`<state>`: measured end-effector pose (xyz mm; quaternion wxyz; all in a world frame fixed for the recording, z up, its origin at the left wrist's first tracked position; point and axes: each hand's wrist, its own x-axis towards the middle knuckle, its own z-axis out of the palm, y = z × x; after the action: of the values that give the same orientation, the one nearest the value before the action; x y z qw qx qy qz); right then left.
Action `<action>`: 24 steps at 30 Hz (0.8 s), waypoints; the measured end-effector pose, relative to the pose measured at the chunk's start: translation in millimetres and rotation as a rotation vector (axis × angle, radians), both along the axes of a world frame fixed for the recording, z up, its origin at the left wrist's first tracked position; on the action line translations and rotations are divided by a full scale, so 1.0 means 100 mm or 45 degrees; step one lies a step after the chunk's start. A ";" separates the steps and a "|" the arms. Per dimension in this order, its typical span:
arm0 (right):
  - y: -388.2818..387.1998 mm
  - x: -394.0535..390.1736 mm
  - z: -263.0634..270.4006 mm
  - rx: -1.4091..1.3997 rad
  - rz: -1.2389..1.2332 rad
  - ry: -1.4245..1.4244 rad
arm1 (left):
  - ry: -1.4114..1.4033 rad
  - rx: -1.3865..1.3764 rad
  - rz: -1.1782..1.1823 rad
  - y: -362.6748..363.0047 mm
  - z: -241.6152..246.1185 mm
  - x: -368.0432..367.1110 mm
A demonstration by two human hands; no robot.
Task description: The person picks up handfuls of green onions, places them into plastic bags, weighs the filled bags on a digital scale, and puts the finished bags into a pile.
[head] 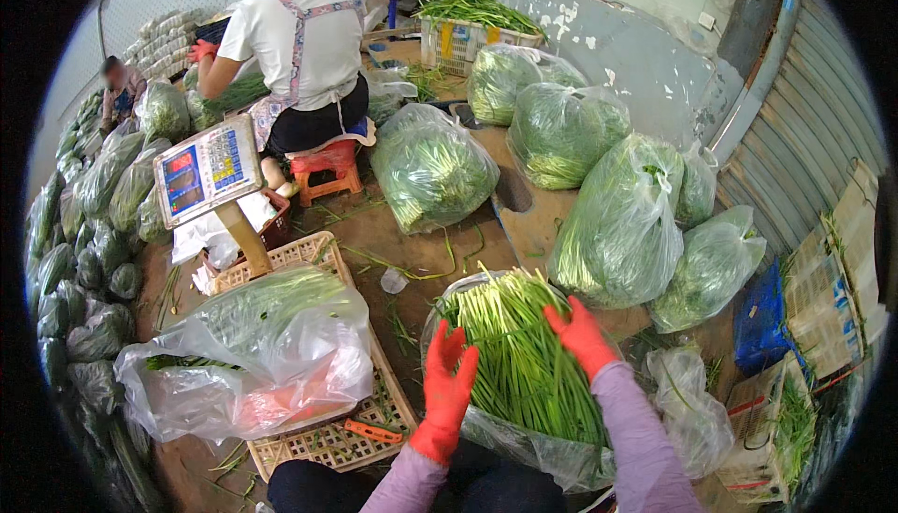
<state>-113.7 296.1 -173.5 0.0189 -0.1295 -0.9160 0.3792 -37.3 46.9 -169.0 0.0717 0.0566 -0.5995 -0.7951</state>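
Before me stands an open clear plastic bag (523, 436) packed with long green stalks (519, 352), which look like garlic chives. Their pale cut ends point away from me. My left hand (446, 390), in a red rubber glove, is held at the left side of the bundle with fingers spread and nothing in it. My right hand (581, 336), gloved alike, lies against the bundle's right side with its fingers apart. To the left, a filled clear bag (309, 345) of greens rests on a tan plastic lattice tray (280, 448). An orange-handled knife (373, 431) lies on the tray near my left forearm.
A digital scale's display (207, 169) rises behind the tray. Several tied bags of greens (617, 225) stand at front right, and many more (112, 190) are piled left. A co-worker (309, 43) sits ahead on a red stool (326, 169); another person (123, 92) is farther left.
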 end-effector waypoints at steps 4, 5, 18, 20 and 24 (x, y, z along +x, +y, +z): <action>-0.81 0.42 0.20 0.401 0.261 -0.173 | -0.073 0.117 -0.224 -0.04 -0.83 -0.11; -0.96 0.58 0.30 0.534 0.325 -0.190 | 0.022 0.116 -0.220 0.01 -0.77 -0.08; -0.57 -0.01 0.66 1.003 0.554 -0.233 | -0.313 0.195 -0.150 0.29 -0.75 -0.16; -0.44 -0.21 0.45 0.657 0.417 -0.127 | -0.281 0.119 -0.146 0.33 -0.81 -0.17; -0.65 -0.46 0.36 0.049 0.257 -0.218 | -0.243 -0.089 -0.083 0.34 -0.76 -0.15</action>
<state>-159.8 231.2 -137.2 -0.0951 -0.0681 -0.9298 0.3490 -52.0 80.4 -244.6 -0.0098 0.1100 -0.6326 -0.7666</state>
